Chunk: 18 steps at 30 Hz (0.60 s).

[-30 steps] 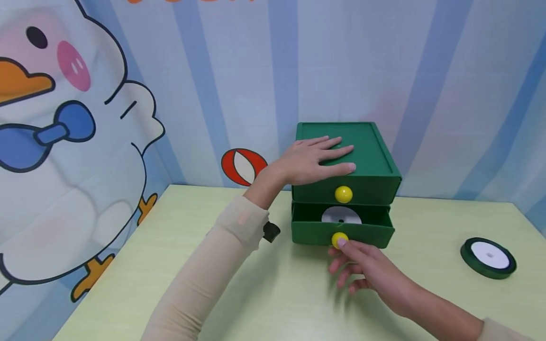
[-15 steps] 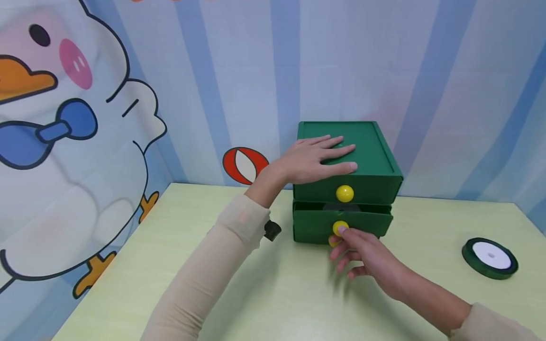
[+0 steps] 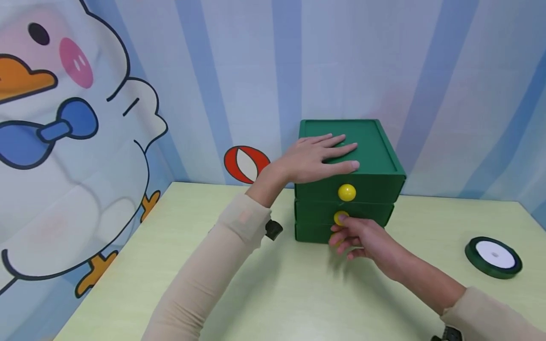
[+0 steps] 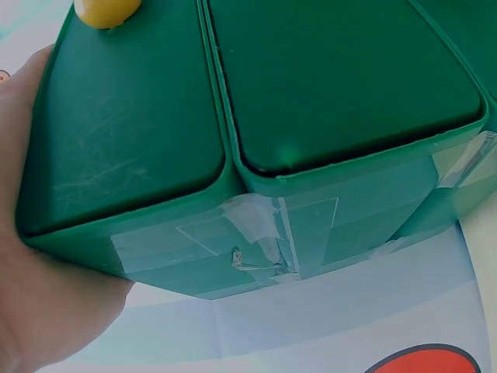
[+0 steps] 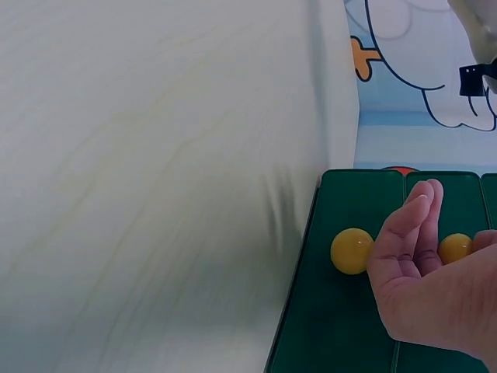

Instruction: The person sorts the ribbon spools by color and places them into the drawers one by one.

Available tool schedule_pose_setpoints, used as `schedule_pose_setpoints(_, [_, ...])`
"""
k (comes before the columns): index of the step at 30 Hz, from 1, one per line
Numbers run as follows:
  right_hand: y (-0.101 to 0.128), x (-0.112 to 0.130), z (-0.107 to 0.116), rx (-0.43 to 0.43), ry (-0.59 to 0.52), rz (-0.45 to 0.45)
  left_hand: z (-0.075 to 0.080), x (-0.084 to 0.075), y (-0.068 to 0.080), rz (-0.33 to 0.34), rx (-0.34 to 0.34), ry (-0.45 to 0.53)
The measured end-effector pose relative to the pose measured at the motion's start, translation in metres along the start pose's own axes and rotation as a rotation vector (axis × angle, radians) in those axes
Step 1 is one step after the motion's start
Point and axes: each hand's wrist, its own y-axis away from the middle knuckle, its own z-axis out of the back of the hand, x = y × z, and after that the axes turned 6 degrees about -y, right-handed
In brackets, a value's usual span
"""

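A green three-drawer box (image 3: 350, 147) with round yellow knobs stands on the table against the backdrop. My left hand (image 3: 315, 160) rests flat on its top with the fingers spread; the left wrist view shows part of that hand (image 4: 46, 311) beside the box. My right hand (image 3: 367, 237) is at the middle drawer (image 3: 313, 212), its thumb and index finger pinching the yellow knob (image 3: 341, 218). The other fingers hang below and partly cover the bottom drawer's knob. All drawer fronts look flush. Above, the top drawer's yellow knob (image 3: 347, 192) is untouched.
A green ribbon roll (image 3: 494, 257) with a white centre lies to the right on the pale table (image 3: 307, 293). Behind the box hangs a striped blue backdrop (image 3: 350, 57) with a cartoon duck. Clear tape (image 4: 256, 221) runs along the box's side.
The middle drawer, which stood out with a white disc showing inside, has slid into the box with my right hand following its knob. My left hand has stayed on top.
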Motion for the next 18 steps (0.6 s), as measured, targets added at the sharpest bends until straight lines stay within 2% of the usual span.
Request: schedule_pose_setpoints(18, [-0.0022, -0.002, 0.0018, 0.015, -0.036, -0.003, 0.0003, -0.0009, 0.0015, -0.001, -0.001, 0.012])
